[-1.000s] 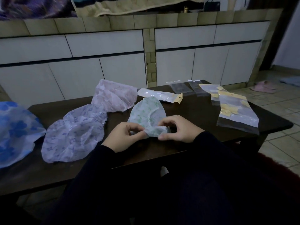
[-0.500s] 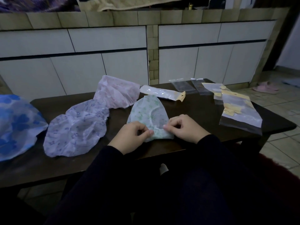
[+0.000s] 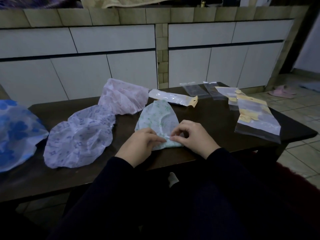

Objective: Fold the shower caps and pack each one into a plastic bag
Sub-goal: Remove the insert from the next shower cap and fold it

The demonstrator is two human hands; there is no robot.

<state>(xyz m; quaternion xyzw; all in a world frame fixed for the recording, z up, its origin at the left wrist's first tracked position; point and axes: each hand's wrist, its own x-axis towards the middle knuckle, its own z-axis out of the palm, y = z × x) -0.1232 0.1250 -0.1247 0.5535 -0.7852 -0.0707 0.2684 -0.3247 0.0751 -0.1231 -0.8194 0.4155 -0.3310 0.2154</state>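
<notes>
A green-patterned shower cap (image 3: 156, 116) lies folded on the dark table (image 3: 213, 118) in front of me. My left hand (image 3: 141, 146) and my right hand (image 3: 193, 135) both pinch its gathered near edge, fingertips almost meeting. To the left lie a purple shower cap (image 3: 79, 135), a pink one (image 3: 123, 97) behind it, and a blue one (image 3: 15, 132) at the far left. One packed bag (image 3: 172, 97) with a yellow header lies behind the green cap. A stack of plastic bags (image 3: 254, 116) with yellow headers lies at the right.
Two clear bags (image 3: 200, 88) lie at the table's far edge. White cabinet doors (image 3: 225, 64) stand behind the table. Tiled floor and pink slippers (image 3: 281, 90) are at the right. My dark-clothed legs fill the foreground.
My hands have lowered the green cap's near edge onto the table and drawn closer together, pinching it there. The other caps and the bags have not moved.
</notes>
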